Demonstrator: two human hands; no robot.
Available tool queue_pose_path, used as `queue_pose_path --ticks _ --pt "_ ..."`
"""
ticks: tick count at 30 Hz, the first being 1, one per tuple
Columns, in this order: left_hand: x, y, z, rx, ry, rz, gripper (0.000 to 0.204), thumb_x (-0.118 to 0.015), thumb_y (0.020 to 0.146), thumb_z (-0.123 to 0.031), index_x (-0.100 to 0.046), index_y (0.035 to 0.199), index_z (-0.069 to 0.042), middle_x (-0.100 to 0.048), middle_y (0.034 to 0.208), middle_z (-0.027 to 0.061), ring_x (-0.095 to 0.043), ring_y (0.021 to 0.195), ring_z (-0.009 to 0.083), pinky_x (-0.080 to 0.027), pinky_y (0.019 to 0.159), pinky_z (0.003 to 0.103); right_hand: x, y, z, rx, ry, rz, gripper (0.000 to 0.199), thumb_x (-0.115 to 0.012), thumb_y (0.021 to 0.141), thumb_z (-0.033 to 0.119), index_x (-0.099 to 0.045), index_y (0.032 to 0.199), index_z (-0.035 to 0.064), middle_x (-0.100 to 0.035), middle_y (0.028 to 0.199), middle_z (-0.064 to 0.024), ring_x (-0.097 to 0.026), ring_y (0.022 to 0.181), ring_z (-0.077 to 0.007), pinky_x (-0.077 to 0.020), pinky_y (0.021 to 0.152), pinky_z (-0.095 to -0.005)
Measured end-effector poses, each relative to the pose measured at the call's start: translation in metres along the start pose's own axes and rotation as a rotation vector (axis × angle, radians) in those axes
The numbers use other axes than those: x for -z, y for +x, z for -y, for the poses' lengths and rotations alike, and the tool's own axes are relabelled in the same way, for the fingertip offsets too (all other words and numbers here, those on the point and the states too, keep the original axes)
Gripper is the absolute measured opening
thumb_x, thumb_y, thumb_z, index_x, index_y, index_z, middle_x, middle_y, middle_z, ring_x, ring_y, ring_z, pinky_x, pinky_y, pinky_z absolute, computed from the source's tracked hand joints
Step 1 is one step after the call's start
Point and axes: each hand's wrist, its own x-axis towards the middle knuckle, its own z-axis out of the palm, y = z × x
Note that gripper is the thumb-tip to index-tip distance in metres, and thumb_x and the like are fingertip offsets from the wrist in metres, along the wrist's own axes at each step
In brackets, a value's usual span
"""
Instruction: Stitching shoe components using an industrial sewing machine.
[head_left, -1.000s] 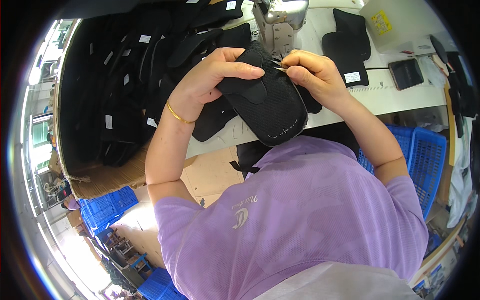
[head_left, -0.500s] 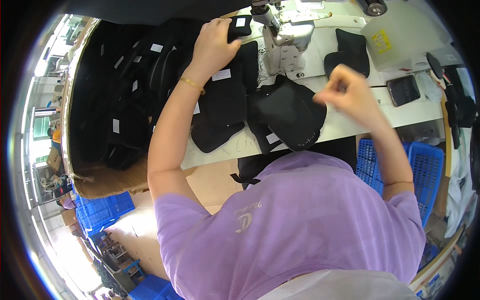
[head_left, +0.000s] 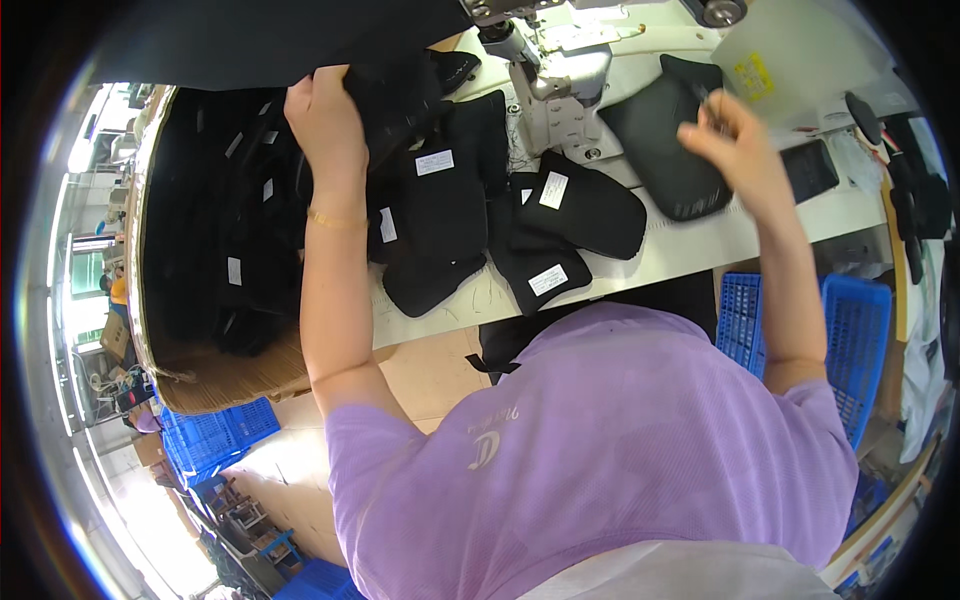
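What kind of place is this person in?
It looks like a sewing workshop, maybe part of a factory. You can see what seems to be a sewing machine, lots of labelled black pieces, and a big cardboard box full of more.

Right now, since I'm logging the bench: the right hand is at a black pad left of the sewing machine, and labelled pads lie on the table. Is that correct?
Only the side is wrong: in the head view the right hand is at a black pad right of the sewing machine.
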Motion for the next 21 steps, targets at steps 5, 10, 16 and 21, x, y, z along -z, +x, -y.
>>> queue_pose_path --ticks 5,10,16,21 --pt "0.028 -0.058 0.013 0.479 -0.325 0.262 0.021 -0.053 0.09 -0.006 -0.062 0.107 -0.001 -0.066 0.113 0.0074 -0.058 0.112 0.0201 -0.044 0.101 0.034 0.003 0.057 -0.006 0.203 -0.066 -0.26 0.033 -0.063 0.094 0.036 -0.067 0.099 0.0035 -0.054 0.07 0.0034 -0.047 0.062 -0.0059 -0.0388 0.064 -0.023" --pt "0.01 -0.102 -0.007 0.721 -0.48 0.186 0.01 -0.051 0.088 -0.001 -0.058 0.095 -0.004 -0.063 0.098 0.0063 -0.06 0.096 0.0159 -0.048 0.092 0.03 -0.065 -0.006 0.027 0.084 0.147 0.144 0.043 -0.054 0.099 0.042 -0.07 0.095 0.0023 -0.059 0.064 -0.0011 -0.053 0.05 -0.0069 -0.0432 0.049 -0.0253" --pt "-0.001 -0.098 -0.001 0.444 -0.389 0.275 0.025 -0.048 0.093 -0.004 -0.051 0.117 0.0 -0.058 0.118 0.0106 -0.057 0.11 0.019 -0.045 0.099 0.033 -0.087 -0.035 0.038 -0.017 0.355 0.364 0.029 -0.06 0.096 0.029 -0.06 0.083 0.0035 -0.045 0.057 0.0038 -0.039 0.051 -0.0042 -0.0312 0.048 -0.0229" --pt "-0.018 -0.026 -0.026 0.217 0.207 0.772 0.033 -0.067 0.091 -0.015 -0.061 0.12 0.0 -0.065 0.11 0.0058 -0.06 0.099 0.0115 -0.046 0.092 0.025 -0.08 -0.016 0.048 0.248 0.233 0.174 0.028 -0.061 0.093 0.025 -0.056 0.078 0.0026 -0.039 0.057 0.0007 -0.035 0.056 -0.0053 -0.0299 0.05 -0.0253"
